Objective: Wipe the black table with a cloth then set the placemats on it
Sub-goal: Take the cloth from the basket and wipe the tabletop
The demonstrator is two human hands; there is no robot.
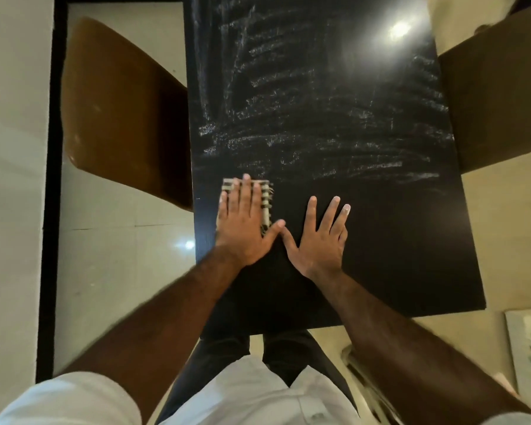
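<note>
We press the folded striped grey-and-white cloth (262,204) flat under our left hand (244,223) at the near-left edge of the black rectangular desk (396,240), right hand (321,237) spread empty beside it, whitish streaks lying ahead along the desk's long axis.

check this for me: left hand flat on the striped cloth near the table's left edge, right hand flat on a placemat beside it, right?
Not quite. In the head view the right hand lies flat on the bare table, not on a placemat; none is on it yet. The left hand does press the striped cloth near the left edge.
</note>
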